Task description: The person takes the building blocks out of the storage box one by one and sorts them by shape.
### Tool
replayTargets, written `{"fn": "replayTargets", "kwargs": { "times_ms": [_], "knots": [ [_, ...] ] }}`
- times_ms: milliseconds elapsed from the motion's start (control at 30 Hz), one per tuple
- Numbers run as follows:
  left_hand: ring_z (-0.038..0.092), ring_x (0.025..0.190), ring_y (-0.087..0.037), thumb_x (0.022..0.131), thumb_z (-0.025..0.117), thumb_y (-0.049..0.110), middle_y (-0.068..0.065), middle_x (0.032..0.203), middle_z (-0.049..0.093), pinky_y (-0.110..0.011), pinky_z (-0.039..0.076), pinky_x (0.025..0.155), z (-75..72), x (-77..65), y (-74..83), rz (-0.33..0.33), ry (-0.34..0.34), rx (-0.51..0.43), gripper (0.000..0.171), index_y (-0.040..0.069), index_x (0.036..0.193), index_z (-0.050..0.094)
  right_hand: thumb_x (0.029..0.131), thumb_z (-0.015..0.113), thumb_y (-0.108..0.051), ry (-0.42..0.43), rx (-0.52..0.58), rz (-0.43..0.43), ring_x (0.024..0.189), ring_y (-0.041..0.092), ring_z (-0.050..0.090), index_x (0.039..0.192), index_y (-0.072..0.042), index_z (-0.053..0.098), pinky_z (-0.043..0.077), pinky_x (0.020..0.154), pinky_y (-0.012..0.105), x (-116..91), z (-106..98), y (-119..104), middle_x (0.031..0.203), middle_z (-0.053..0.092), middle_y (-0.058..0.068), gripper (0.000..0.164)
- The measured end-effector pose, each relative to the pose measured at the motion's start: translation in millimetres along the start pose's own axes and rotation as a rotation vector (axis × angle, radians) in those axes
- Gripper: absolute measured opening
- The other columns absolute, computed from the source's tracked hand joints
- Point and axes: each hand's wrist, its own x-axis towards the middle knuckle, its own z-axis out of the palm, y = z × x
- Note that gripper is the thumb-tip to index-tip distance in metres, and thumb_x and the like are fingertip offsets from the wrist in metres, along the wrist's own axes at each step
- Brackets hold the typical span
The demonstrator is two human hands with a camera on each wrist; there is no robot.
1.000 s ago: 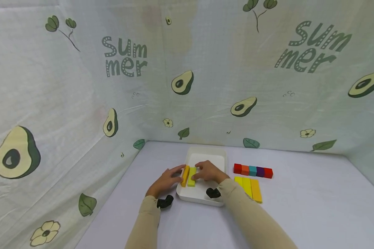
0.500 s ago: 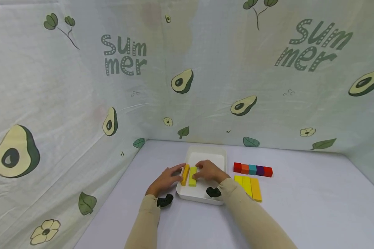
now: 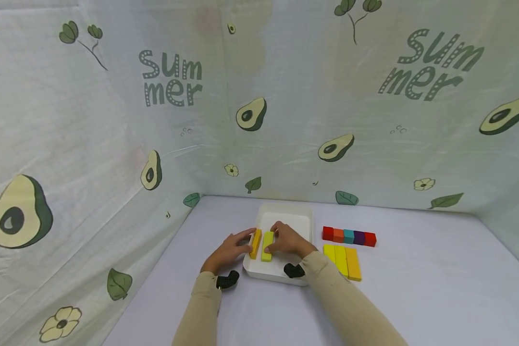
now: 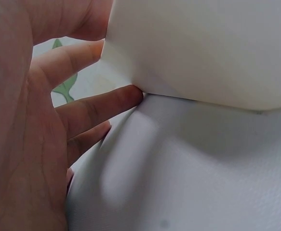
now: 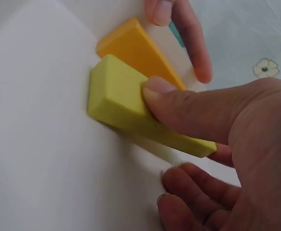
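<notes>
My right hand (image 3: 289, 239) pinches a yellow-green wooden block (image 3: 267, 246) inside the white tray (image 3: 277, 278). In the right wrist view its thumb presses on the block's side, and the block's near end casts a shadow on the tray floor. Just left of it an orange block (image 3: 255, 244) stands along the tray's left wall. My left hand (image 3: 230, 251) lies at that wall, fingers spread and mostly straight. In the left wrist view two fingertips touch the tray's outer side; its thumb and forefinger reach over the rim beside the orange block, as seen from the right wrist.
Right of the tray, a row of small cubes (image 3: 348, 236) in red, orange, teal and purple lies on the white table (image 3: 415, 278). Nearer, yellow and orange flat blocks (image 3: 341, 262) lie side by side, partly behind the right sleeve. A printed cloth (image 3: 294, 96) rises behind the table.
The yellow-green block has shifted slightly right, away from the orange block, and my right fingers have closed a little further around it. My left hand has stayed at the tray's wall.
</notes>
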Motion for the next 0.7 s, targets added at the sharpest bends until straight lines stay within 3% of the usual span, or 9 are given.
{"fn": "replayTargets", "kwargs": {
  "times_ms": [300,500,700],
  "knots": [
    [0.015,0.149,-0.042,0.093,0.065,0.038,-0.002,0.150,0.050,-0.075,0.008,0.111,-2.1,2.3,-3.9,0.003,-0.008,0.003,0.055,0.044,0.145,0.050,0.082,0.084,-0.014,0.063,0.103,0.028,0.076,0.020,0.059,0.125,-0.005,0.052,0.050,0.070,0.032,0.2,-1.0,2.0,0.090,0.062,0.007,0.054],
    [0.016,0.149,-0.042,0.093,0.065,0.038,-0.002,0.151,0.049,-0.075,0.008,0.111,-0.1,1.8,-3.7,-0.003,-0.008,-0.008,0.054,0.045,0.145,0.050,0.084,0.080,-0.010,0.127,0.168,0.050,0.071,0.021,0.062,0.134,-0.003,0.051,0.056,0.063,0.031,-5.3,-6.9,1.8,0.095,0.062,0.010,0.058],
    [0.020,0.148,-0.041,0.093,0.066,0.039,-0.002,0.150,0.050,-0.074,0.011,0.111,1.3,2.4,-2.2,0.003,-0.004,-0.008,0.055,0.046,0.145,0.050,0.088,0.077,-0.009,0.163,0.348,0.062,0.073,0.023,0.066,0.142,-0.006,0.047,0.061,0.065,0.033,-15.4,-21.5,5.2,0.105,0.059,0.016,0.062]
  ]
}}
